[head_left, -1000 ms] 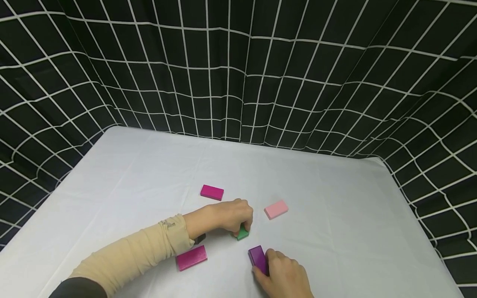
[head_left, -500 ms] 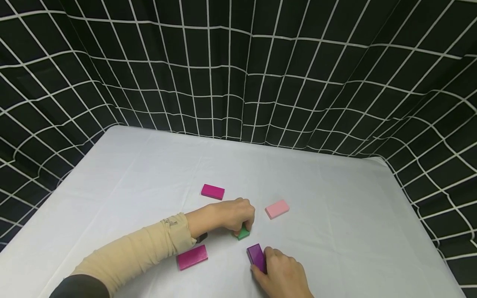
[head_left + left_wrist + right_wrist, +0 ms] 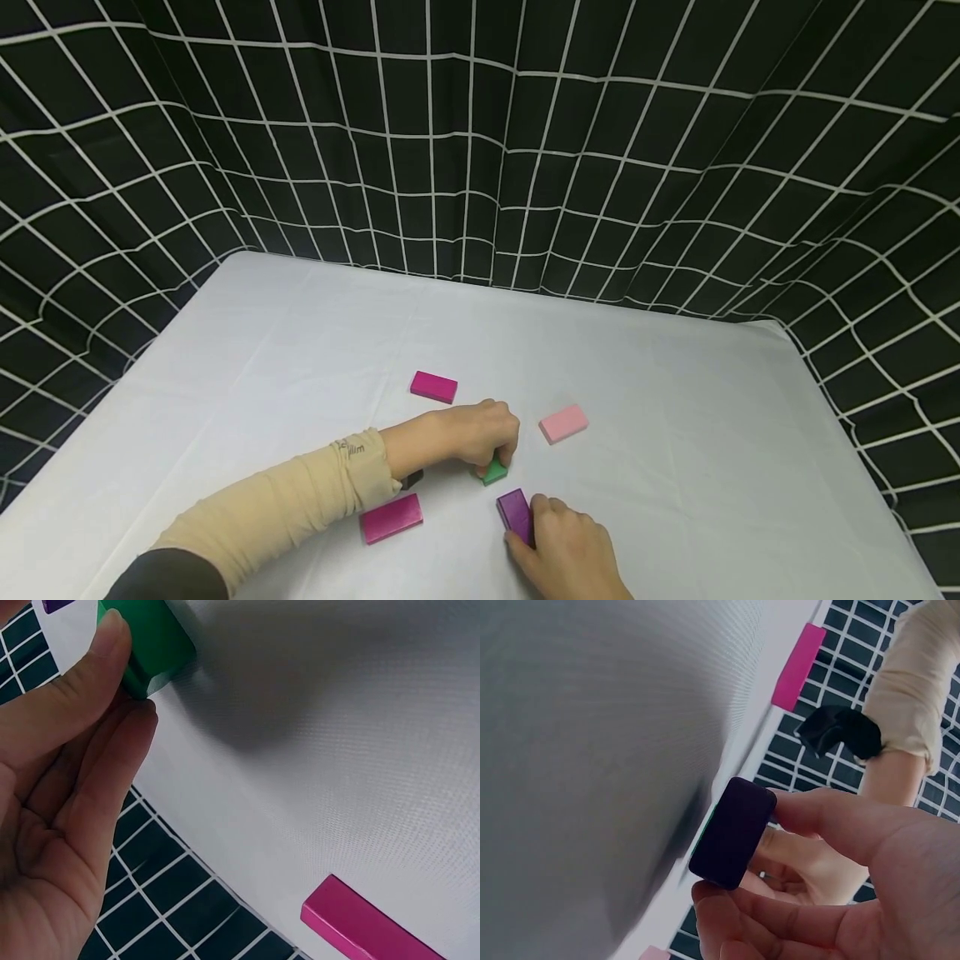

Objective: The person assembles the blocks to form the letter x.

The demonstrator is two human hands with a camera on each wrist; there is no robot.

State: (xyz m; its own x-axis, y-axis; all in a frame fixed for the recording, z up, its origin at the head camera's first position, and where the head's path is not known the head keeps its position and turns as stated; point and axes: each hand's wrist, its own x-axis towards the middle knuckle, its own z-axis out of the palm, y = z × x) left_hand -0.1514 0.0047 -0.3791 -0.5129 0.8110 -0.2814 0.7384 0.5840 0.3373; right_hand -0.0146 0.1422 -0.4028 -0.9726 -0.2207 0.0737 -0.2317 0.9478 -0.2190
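Observation:
My left hand (image 3: pixel 480 433) pinches a green block (image 3: pixel 494 472) near the middle of the table, its far part hidden under the fingers. In the left wrist view the thumb lies on one face of that green block (image 3: pixel 154 645), with fingertips at its lower edge. Closer to me, my right hand (image 3: pixel 573 546) grips a purple block (image 3: pixel 514 512) between thumb and fingers. The right wrist view shows the purple block (image 3: pixel 733 832) end-on and dark, thumb at one side and fingers at the other. The two held blocks are a short gap apart.
One magenta block (image 3: pixel 433 387) lies behind the left hand, another magenta block (image 3: pixel 392 518) beside the left forearm. A pink block (image 3: pixel 563 423) sits to the right of the left hand. The white-covered table (image 3: pixel 712 433) ends at a black curtain (image 3: pixel 480 142) with white grid lines.
The purple block and right hand have shifted slightly towards the green block. The whole head view has drifted a little; the left hand keeps its hold on the green block.

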